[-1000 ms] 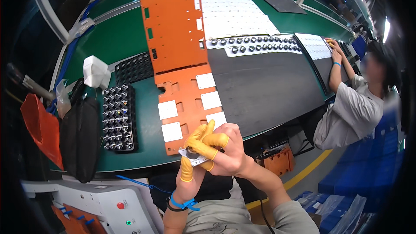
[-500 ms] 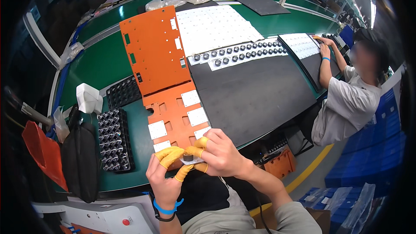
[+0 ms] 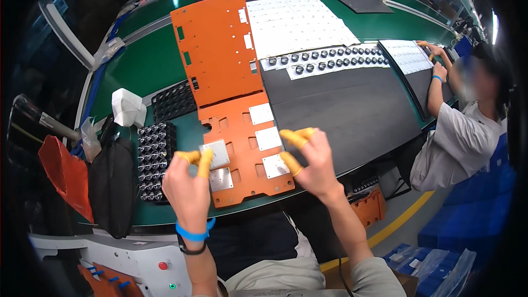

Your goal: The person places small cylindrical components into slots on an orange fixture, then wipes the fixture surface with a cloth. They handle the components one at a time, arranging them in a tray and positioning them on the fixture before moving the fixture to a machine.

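An orange fixture [image 3: 245, 159] lies open before me, its perforated orange lid panel [image 3: 220, 49] folded back behind it. Thumb and index finger of my left hand [image 3: 188, 179], in yellow finger cots, pinch the left edge of a small white square board [image 3: 218, 153], which looks slightly tilted over the fixture. Below it lies another white board [image 3: 221, 179]. On the fixture's right side sit three more: a far board [image 3: 260, 114], a middle board [image 3: 268, 138] and a near board [image 3: 275, 166]. My right hand [image 3: 313, 162] is open, its yellow-tipped fingers apart beside the middle and near boards, holding nothing.
A black tray of shiny round parts [image 3: 155, 162] stands left of the fixture, by a white plastic piece [image 3: 127, 108]. On the right are a black mat [image 3: 335, 113], strips with black round parts [image 3: 335, 65] and a white panel [image 3: 300, 25]. A co-worker [image 3: 462, 126] works farther right.
My hands have separated from a pinch on a small board with a black round part, which I no longer see. The left moved to a white board; the right moved right and opened.
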Motion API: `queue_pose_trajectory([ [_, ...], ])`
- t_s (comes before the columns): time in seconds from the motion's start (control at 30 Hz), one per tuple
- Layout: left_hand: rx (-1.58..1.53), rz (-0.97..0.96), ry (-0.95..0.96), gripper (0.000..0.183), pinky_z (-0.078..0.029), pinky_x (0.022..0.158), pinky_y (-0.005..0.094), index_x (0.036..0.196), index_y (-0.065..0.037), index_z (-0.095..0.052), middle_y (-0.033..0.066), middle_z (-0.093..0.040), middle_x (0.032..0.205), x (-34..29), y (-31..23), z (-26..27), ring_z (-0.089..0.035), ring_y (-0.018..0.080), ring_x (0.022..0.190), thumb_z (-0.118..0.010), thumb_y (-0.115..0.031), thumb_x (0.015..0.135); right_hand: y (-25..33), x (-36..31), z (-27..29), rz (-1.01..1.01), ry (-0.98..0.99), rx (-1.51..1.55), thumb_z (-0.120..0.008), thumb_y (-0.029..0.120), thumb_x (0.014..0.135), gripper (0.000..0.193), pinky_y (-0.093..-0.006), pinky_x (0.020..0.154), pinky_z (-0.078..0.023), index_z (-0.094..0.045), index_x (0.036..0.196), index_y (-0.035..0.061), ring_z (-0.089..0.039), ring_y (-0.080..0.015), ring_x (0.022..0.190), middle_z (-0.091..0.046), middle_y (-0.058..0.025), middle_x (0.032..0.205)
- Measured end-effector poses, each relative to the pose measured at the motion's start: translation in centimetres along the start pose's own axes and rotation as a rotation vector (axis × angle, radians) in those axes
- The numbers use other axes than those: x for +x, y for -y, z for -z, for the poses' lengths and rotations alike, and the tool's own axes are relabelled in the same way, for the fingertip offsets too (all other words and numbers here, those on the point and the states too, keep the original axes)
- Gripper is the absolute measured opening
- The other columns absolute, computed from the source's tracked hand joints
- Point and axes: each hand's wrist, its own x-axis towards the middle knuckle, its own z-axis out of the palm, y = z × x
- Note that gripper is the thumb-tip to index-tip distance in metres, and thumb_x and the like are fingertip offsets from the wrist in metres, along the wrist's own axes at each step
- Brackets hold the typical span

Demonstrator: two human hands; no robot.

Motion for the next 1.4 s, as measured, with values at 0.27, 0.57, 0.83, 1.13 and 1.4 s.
queue_pose_trajectory([
  [0.27, 0.279, -0.048, 0.064, 0.032, -0.049, 0.066, 0.0474, 0.087, 0.003, -0.072, 0.0225, -0.069, 0.080, 5.7, 2.5, -2.7, -0.067, 0.0417, 0.078, -0.071, -0.028, 0.090, -2.9, -0.9, -1.2, -0.119, -0.097, 0.073, -0.077, 0.007, 0.081, 0.033, -0.0388, 0.081, -0.045, -0.071, 0.113, 0.0024, -0.056, -0.0298, 0.090, -0.061, -0.0123, 0.099],
  [0.57, 0.344, -0.044, 0.135, 0.031, -0.053, 0.069, 0.0508, 0.087, 0.003, -0.069, 0.0232, -0.070, 0.085, 6.9, 3.5, -4.7, -0.068, 0.0430, 0.081, -0.069, -0.027, 0.092, -3.1, -0.9, -0.9, -0.152, -0.064, 0.132, -0.075, 0.007, 0.082, 0.031, -0.0392, 0.081, -0.046, -0.070, 0.112, 0.0018, -0.057, -0.0306, 0.090, -0.063, -0.0134, 0.100],
  [0.83, 0.323, -0.078, 0.173, 0.029, -0.053, 0.070, 0.0517, 0.086, 0.004, -0.067, 0.0234, -0.068, 0.092, 6.5, 4.0, -6.1, -0.067, 0.0433, 0.081, -0.065, -0.024, 0.095, -3.3, -1.1, -0.9, -0.207, -0.044, 0.215, -0.074, 0.006, 0.082, 0.030, -0.0394, 0.083, -0.047, -0.070, 0.111, 0.0005, -0.058, -0.0315, 0.092, -0.064, -0.0139, 0.101],
  [1.13, 0.365, -0.176, 0.145, 0.019, -0.055, 0.067, 0.0497, 0.084, 0.004, -0.065, 0.0235, -0.067, 0.092, 5.9, 4.6, -7.0, -0.068, 0.0417, 0.077, -0.063, -0.013, 0.091, -3.0, -1.1, -0.8, -0.259, -0.023, 0.246, -0.073, 0.006, 0.084, 0.028, -0.0383, 0.084, -0.048, -0.070, 0.111, -0.0007, -0.060, -0.0307, 0.094, -0.064, -0.0139, 0.101],
  [1.4, 0.357, -0.109, 0.163, 0.031, -0.053, 0.072, 0.0518, 0.087, 0.002, -0.069, 0.0223, -0.069, 0.088, 6.1, 4.4, -6.4, -0.067, 0.0431, 0.083, -0.062, -0.027, 0.096, -2.6, -0.8, -1.0, -0.294, -0.039, 0.292, -0.070, 0.001, 0.085, 0.025, -0.0336, 0.077, -0.050, -0.070, 0.110, -0.0016, -0.060, -0.0239, 0.085, -0.065, -0.0121, 0.098],
])
